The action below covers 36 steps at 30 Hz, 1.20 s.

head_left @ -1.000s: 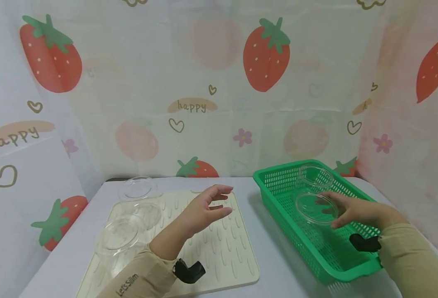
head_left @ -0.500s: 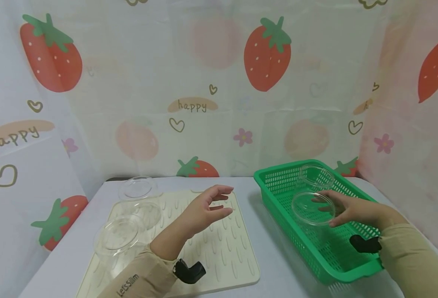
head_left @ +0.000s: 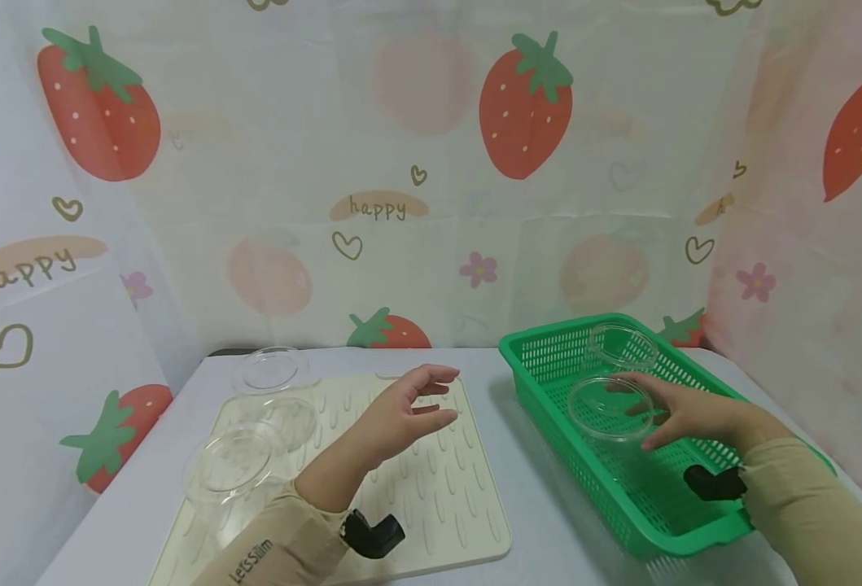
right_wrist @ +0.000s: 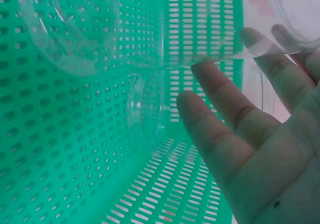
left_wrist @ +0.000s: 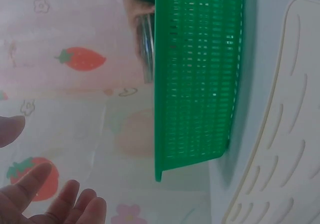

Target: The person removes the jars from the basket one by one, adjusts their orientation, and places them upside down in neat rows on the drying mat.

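My right hand (head_left: 694,415) holds a clear round jar (head_left: 601,411) inside the green basket (head_left: 573,460), thumb and fingers around its right side near the rim. In the right wrist view, some fingers (right_wrist: 280,73) show through the jar's transparent wall; the thumb is hidden there. A second clear jar (head_left: 623,347) stands at the far end of the basket. My left hand (head_left: 409,411) hovers over the cream mat (head_left: 467,513), fingers loosely bent with nothing between them. Two more clear jars, a back one (head_left: 271,371) and a front one (head_left: 234,461), stand at the mat's left.
The basket occupies the table's (head_left: 504,431) right side, its raised slotted walls facing the mat. Strawberry-print cloth (head_left: 431,268) encloses the back and both sides. Each sleeve carries a black wrist mount (head_left: 372,533).
The right hand and the jar it holds have shifted slightly to the left within the basket. The left hand and the other jars have stayed put.
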Available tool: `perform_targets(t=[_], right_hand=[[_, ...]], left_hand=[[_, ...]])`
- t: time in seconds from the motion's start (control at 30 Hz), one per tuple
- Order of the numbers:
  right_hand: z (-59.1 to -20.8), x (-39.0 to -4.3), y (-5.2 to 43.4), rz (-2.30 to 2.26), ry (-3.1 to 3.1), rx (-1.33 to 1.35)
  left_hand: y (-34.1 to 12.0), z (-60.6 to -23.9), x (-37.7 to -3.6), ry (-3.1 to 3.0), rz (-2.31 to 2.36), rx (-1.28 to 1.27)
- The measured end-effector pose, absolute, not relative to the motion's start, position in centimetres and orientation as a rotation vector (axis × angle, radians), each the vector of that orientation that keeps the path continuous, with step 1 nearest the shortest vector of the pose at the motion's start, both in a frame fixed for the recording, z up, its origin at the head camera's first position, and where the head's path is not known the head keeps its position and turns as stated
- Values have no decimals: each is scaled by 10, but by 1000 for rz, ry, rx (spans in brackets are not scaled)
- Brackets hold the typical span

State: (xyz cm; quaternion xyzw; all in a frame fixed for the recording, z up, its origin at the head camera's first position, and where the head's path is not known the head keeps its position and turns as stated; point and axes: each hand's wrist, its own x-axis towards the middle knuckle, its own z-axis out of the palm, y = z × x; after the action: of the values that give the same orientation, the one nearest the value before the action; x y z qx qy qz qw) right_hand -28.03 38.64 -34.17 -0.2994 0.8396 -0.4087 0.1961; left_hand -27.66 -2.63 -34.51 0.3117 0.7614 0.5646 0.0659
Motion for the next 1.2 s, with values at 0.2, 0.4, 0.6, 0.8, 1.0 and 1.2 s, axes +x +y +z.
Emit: perform_targets(t=[0.2, 0.4, 0.6, 0.8, 1.0, 1.2], right_hand=[[-340, -281, 383, -1122, 2384, -856], [-341, -282, 381, -1220, 2301, -884], [-342, -282, 380, -1310, 2239, -835], [-341, -283, 379, -1323, 2230, -801], [-340, -281, 378, -1297, 2271, -784], [-339, -280, 376, -1291, 2316, -779]], left_hand=[[-25, -344, -275, 2302, 1691, 942], [-25, -344, -275, 2310, 1682, 936], [-24, -345, -275, 2306, 1683, 933], [-22, -343, -274, 2308, 1685, 922], [-21, -328, -263, 2304, 1684, 910], [-21, -342, -274, 2298, 1688, 924]])
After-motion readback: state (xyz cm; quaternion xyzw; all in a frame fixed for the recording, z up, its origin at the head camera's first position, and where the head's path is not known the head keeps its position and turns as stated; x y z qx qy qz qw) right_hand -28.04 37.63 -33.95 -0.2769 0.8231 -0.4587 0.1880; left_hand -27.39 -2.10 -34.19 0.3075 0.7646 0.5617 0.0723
